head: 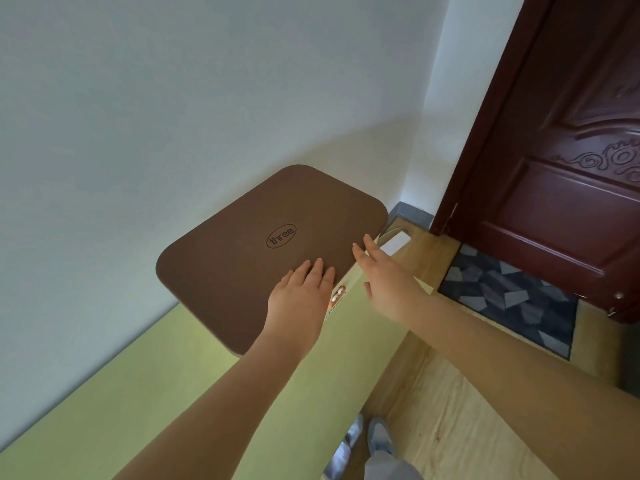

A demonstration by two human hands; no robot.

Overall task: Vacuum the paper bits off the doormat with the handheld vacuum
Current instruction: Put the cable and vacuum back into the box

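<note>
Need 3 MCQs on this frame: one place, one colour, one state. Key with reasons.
1. Where is the doormat?
A. before the door
B. on the lid
C. on the wall

2. What colour is the lid?
A. white
B. brown
C. blue

3. How are the left hand's fingers?
A. in a fist
B. round a vacuum
C. flat on the lid

Key: 1 A, the mat lies on the floor at the door. 2 B, brown top marked "three". 3 C, straight fingers rest on it; the right hand reaches its edge.

Left hand (pixel 300 299) lies flat, fingers straight, on brown lid (pixel 256 251) marked "three". Right hand (pixel 388 282) just beside it, fingertips at lid's edge. Patterned doormat (pixel 512 299) beyond right hand, before dark red door (pixel 554 174).
</note>
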